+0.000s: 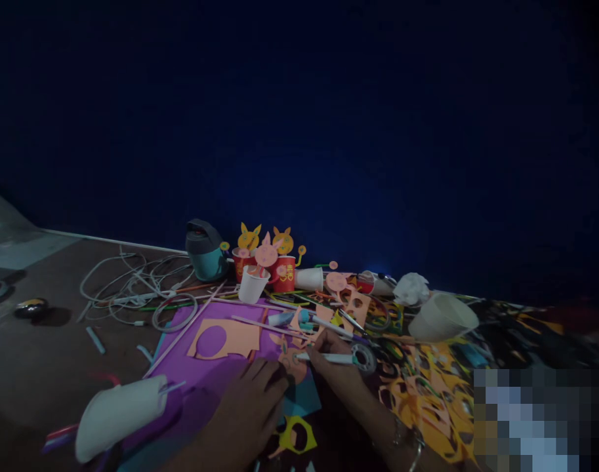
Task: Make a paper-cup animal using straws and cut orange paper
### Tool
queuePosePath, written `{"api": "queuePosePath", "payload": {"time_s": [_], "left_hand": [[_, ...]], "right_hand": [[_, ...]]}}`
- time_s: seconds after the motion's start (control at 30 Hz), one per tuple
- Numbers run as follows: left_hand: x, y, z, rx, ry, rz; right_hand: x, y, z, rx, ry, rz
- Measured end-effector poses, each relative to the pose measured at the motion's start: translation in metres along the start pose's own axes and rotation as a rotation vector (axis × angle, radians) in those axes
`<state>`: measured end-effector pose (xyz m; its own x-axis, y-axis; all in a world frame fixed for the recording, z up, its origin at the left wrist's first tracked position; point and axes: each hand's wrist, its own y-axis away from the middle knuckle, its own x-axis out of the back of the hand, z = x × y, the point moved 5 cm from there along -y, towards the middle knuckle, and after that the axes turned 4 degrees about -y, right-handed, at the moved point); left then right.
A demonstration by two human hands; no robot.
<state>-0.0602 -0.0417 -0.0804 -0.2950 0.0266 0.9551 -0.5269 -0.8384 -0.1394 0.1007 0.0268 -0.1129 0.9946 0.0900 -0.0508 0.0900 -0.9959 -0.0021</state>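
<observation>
My right hand (pixel 334 364) is closed around a white marker (pixel 336 358), its tip at the drawn features of a peach paper animal face (pixel 293 370) with pointed ears. My left hand (pixel 260 396) lies palm down at the face's left edge, its fingers resting flat. Its fingertips are partly hidden, so the exact contact is unclear. Beneath them are purple paper (pixel 195 393) and a blue paper piece (pixel 304 396). A peach sheet with a round hole (pixel 247 334) sits beyond my left hand. Near my right wrist is a roll of tape (pixel 364 358).
Red cups (pixel 283 275) with paper animal heads stand at the back, beside a white cup (pixel 253 285) and a teal-grey container (pixel 206 252). Coiled cable (pixel 146 288) spreads left. A white cup (pixel 119 416) lies front left. Yellow-orange paper scraps (pixel 432 400) cover the right.
</observation>
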Motion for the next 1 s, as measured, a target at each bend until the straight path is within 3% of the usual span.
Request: {"api": "queuePosePath", "payload": {"time_s": [0.53, 0.67, 1.0], "left_hand": [[0.0009, -0.0004, 0.0024, -0.014, -0.004, -0.021], [0.0003, 0.0010, 0.0012, -0.013, -0.013, 0.004], [-0.0034, 0.0020, 0.0002, 0.005, -0.011, 0.010]], "right_hand": [[-0.0029, 0.0027, 0.0020, -0.062, 0.075, -0.078], [-0.0038, 0.0028, 0.0007, 0.023, 0.150, -0.092], [-0.0034, 0.0033, 0.0031, 0.032, 0.256, -0.101]]}}
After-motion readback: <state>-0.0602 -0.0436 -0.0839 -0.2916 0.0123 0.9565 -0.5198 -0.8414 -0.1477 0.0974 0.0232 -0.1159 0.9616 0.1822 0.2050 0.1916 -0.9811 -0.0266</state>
